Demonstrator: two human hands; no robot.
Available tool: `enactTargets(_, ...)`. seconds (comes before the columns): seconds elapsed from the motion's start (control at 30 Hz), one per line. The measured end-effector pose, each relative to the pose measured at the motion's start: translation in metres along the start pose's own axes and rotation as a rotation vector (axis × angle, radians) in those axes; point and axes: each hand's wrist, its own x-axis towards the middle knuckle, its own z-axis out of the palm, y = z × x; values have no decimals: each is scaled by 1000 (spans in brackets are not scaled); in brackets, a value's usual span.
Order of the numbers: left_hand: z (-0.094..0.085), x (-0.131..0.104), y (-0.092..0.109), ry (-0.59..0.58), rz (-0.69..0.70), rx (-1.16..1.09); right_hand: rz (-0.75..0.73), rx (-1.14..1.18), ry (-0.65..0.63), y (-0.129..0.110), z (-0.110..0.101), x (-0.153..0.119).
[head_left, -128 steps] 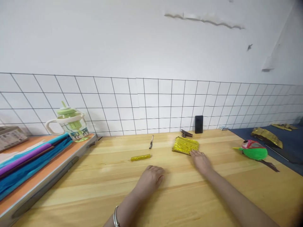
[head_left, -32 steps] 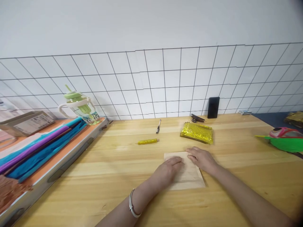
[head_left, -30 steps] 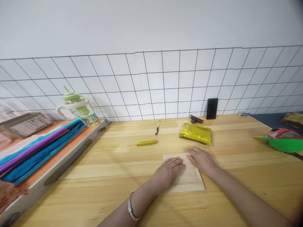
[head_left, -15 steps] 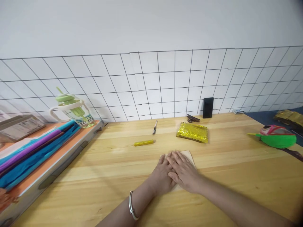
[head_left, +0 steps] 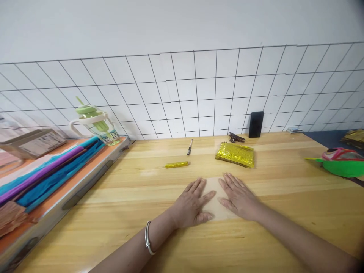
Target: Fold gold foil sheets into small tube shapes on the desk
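Note:
A thin beige sheet (head_left: 215, 195) lies flat on the wooden table between my two hands. My left hand (head_left: 193, 203) rests palm down on its left side, fingers spread, a silver bangle at the wrist. On the sheet's right side my right hand (head_left: 239, 197) lies palm down with fingers apart. Neither hand grips anything. Beyond them are a rolled yellow stick (head_left: 176, 165) and a shiny gold stack (head_left: 235, 154).
Behind lie a pen (head_left: 189, 147), a dark hair clip (head_left: 236, 138) and a black phone (head_left: 256, 124) leaning on the tiled wall. At left, a bottle (head_left: 98, 125) and coloured paper strips (head_left: 57, 167) sit on a raised box. A green pouch (head_left: 342, 167) is at right.
My hands, which overlapped on the sheet, have moved apart to its left and right sides, uncovering its middle. The camera view has shifted slightly.

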Motion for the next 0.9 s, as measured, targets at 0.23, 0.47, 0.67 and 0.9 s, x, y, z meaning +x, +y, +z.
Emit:
enactTargets(0.23,-1,-1,-1,-35,-65,-18,1,-12,46,4,-3,-11)
enactTargets(0.47,-7,-3,-5,-116,-163,-26,13,-12,33,5,0,-7)
enactTargets(0.67,-13,-14,-11,-157,-243,12,20,-24,33,6,1,-6)
enactTargets(0.9,-10,9,4,31,-242,-13,12,-25,52,6,4,-7)
